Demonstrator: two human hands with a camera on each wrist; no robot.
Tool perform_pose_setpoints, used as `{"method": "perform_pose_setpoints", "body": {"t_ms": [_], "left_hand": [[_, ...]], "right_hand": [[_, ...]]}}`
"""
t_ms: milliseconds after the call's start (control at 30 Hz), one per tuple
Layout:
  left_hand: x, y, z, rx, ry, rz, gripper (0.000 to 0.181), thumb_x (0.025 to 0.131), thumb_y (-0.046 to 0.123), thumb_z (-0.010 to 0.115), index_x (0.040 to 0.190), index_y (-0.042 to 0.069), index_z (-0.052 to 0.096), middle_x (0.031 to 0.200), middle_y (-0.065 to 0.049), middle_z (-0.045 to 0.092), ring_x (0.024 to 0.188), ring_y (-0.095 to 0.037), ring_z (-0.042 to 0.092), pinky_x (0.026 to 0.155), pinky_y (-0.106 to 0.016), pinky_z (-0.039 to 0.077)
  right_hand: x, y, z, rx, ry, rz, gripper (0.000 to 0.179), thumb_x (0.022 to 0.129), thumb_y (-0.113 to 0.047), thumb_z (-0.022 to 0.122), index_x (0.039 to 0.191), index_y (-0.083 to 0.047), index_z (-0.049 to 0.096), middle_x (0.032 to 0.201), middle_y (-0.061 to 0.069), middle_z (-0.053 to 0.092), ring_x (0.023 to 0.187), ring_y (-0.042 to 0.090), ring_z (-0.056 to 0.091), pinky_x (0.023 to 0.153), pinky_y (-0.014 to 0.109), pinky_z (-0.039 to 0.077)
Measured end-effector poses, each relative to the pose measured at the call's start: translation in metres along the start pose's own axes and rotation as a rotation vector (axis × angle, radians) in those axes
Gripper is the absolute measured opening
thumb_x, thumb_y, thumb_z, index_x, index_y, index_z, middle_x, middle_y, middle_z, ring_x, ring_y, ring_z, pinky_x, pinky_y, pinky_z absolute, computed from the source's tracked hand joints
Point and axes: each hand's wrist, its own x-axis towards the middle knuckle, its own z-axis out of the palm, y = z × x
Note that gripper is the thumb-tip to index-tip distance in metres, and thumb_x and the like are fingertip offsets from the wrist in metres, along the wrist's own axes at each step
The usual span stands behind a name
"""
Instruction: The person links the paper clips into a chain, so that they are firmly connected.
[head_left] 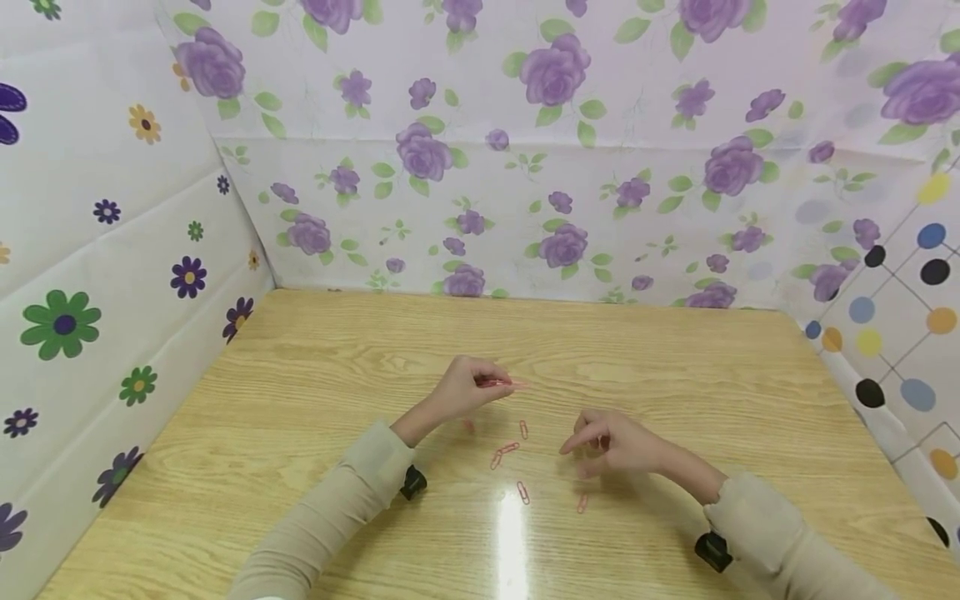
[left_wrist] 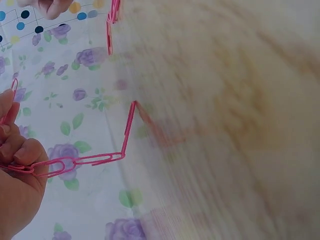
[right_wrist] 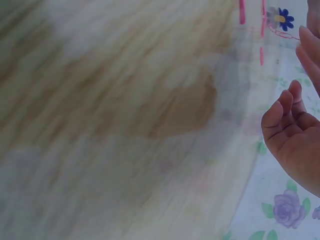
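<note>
As a likely light, slippery paperclip chain (left_wrist: 122, 155) is being pinched by the left hand (head_left: 463, 388) above the worktop (head_left: 652, 354), end-loop gripping is being advised; the right hand (head_left: 621, 443) is being held bent, empty.

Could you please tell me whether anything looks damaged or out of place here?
Nothing clearly stands out. Loose pink paper clips lie at varied angles on the table, while the left hand holds a chain of linked clips. I see no obvious damage, though the loose clips are too small to check closely.
</note>
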Motion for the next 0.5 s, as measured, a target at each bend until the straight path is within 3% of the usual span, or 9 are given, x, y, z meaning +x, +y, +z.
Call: {"method": "perform_pose_setpoints", "body": {"t_ms": [300,500], "left_hand": [[-0.002,0.001,-0.001,-0.018,-0.001,-0.049,0.011,0.082,0.009,0.068,0.085,0.0,0.071,0.074,-0.006,0.065,0.049,-0.005,0.038,0.047,-0.019,0.034],[-0.002,-0.001,-0.003,0.002,0.006,-0.05,0.009,0.081,0.008,0.069,0.084,0.0,0.071,0.063,-0.001,0.059,0.048,-0.005,0.035,0.045,-0.019,0.03]], "right_hand": [[-0.007,0.005,0.008,0.026,-0.086,-0.051,0.028,0.071,-0.017,0.077,0.095,-0.005,0.072,0.079,0.009,0.052,0.067,0.022,0.039,0.057,0.024,0.034],[-0.01,0.004,0.012,0.019,-0.141,-0.025,0.031,0.069,-0.026,0.078,0.093,-0.007,0.073,0.076,0.003,0.047,0.07,0.011,0.037,0.06,0.022,0.033]]}}
